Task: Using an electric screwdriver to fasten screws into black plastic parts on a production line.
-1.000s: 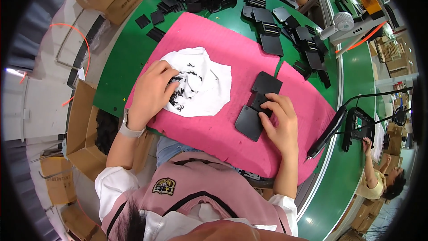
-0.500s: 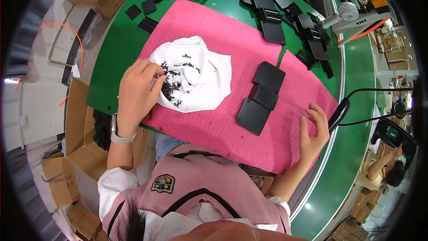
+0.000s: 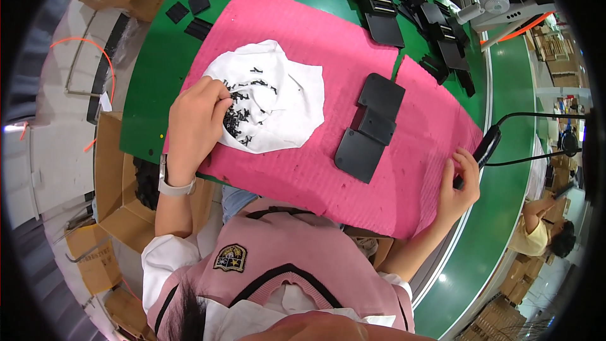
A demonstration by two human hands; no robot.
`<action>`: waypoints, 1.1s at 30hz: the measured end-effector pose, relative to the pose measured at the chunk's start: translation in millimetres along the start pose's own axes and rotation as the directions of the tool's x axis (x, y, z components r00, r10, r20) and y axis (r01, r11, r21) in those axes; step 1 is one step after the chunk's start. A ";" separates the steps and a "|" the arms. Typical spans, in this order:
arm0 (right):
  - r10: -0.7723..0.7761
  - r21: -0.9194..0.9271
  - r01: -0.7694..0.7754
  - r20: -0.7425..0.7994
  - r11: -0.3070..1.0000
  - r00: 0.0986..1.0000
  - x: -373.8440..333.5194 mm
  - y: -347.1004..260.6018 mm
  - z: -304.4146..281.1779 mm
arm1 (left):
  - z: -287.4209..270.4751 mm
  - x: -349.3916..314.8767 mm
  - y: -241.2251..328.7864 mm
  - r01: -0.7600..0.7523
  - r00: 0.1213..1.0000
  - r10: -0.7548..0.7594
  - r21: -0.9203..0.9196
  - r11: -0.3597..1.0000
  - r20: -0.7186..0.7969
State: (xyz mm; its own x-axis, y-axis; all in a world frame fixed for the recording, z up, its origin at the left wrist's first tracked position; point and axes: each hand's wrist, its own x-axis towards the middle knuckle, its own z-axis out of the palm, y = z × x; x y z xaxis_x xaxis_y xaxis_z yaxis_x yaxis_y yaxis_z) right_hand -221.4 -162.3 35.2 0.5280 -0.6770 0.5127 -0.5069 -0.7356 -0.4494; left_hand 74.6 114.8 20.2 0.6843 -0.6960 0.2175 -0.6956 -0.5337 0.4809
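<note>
My left hand has thumb and fingertips pinched together at the edge of a heap of small black screws. Whether a screw is between the fingertips is hidden. The screws lie scattered on a crumpled white cloth on a pink foam sheet. To the right, my right hand curls its thumb and fingers round the lower end of a black corded handheld tool, seemingly an electric screwdriver; the fingers partly cover it. Between the hands lies a black assembly of joined flat plates, touched by neither.
Similar black plate assemblies and loose black pieces lie along the far side of the green table. A small white fan stands far right. Cardboard boxes sit left of the table. Another person is at far right.
My right hand has moved right, onto the corded tool, its fingers now over the tool's lower end. My left hand stays pinched at the screws. The whole view has shifted slightly.
</note>
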 end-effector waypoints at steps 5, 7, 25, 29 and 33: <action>0.212 -0.167 -0.267 -0.289 0.949 0.934 4.4 50.6 -30.2 | -3.2 -2.5 0.1 -0.024 0.991 0.009 -0.110 0.994 -0.136; 0.386 -0.326 -0.456 -0.257 0.828 0.886 13.8 55.1 -40.3 | -2.8 -1.8 -2.0 -0.044 0.976 0.015 -0.126 0.991 -0.217; 0.227 0.830 -0.479 0.427 0.287 0.876 70.6 26.8 -23.8 | 10.7 28.2 28.4 -0.013 0.997 -0.021 -0.443 0.897 -0.073; -0.073 0.907 -0.421 0.421 0.010 0.904 107.7 -22.5 -29.9 | 15.8 50.6 68.1 0.048 0.981 0.108 -0.742 0.668 0.161; -0.179 0.967 -0.255 0.253 0.012 0.951 134.3 -77.8 -21.5 | 23.0 75.4 112.3 0.032 0.957 0.203 -0.772 0.635 0.207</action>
State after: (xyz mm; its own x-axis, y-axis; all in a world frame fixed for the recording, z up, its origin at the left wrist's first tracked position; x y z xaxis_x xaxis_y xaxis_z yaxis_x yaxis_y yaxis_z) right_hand -125.7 -195.5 154.7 0.7654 -0.5174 0.3827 0.5179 0.1422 -0.8435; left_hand 43.1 -8.7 71.1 0.4684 -0.8739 0.1305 -0.2516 0.0097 0.9678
